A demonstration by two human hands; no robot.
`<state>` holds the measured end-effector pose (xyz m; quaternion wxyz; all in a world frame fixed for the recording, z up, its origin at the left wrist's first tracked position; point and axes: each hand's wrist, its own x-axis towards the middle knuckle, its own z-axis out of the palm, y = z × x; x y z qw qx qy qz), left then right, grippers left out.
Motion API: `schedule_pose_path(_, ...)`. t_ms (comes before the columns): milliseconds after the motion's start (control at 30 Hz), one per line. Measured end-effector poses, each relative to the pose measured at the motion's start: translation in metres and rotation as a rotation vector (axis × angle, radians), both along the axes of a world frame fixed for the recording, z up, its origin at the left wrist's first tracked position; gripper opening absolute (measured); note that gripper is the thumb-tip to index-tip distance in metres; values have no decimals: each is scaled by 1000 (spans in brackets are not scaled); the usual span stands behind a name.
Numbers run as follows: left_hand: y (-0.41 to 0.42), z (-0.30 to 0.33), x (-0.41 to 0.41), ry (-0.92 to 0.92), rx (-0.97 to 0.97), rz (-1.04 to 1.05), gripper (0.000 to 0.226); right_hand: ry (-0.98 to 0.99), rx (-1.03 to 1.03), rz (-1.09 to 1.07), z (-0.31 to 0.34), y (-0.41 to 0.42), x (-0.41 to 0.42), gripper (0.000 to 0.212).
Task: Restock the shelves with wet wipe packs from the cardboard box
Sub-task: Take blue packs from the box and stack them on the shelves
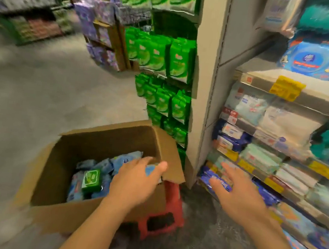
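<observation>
Grey shop floor (30,94) runs past racks of hanging green packs (166,57) and a pale shelf upright, with stocked shelves (280,136) of wipe packs filling the right side. On the floor sits an open cardboard box (57,174), its right end propped on a red plastic stool (168,212). Inside the box lie many light blue wet wipe packs (98,168), with one small green pack (91,179) lying on top of them. The left hand (135,182) reaches over the box's right end, its fingers and thumb curled around a light blue pack (152,168) held near the box's right flap. The right hand (237,195) hovers apart from the box, in front of the lowest shelves, its fingers spread and straight, grasping nothing; its fingertips lie close to dark blue packs (218,179) on a low shelf, though the blur hides whether they touch. Yellow price tags (287,88) line the shelf edges.
</observation>
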<state>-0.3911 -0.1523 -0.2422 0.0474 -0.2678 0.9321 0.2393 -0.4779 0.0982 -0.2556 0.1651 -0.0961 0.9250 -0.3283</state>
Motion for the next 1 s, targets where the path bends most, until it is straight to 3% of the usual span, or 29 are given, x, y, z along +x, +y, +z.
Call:
schedule_pose_path(133,-61,-9,32,64,70,133,88,-23,91,140,4,-57,11,73)
schedule_pose_path(300,-149,-32,73,85,140,271,120,-7,152,276,2,-156,22,78)
schedule_pose_path(433,-217,-41,107,145,245,475,83,-31,127,390,-7,-249,41,68)
schedule_pose_path(467,-232,-44,113,138,255,501,84,-31,130,425,-13,-271,46,65)
schedule_pose_path(567,-276,-62,127,117,279,481,110,-65,156,466,-32,-329,57,64)
schedule_pose_path(667,-311,-79,127,121,302,492,113,-159,184,422,-54,-369,55,62)
schedule_pose_path(833,-337,-99,112,103,437,526,86,-230,284,346,-111,-401,36,54)
schedule_pose_path(1000,-349,-141,98,109,611,690,44,-290,329,253,-216,-426,-8,50)
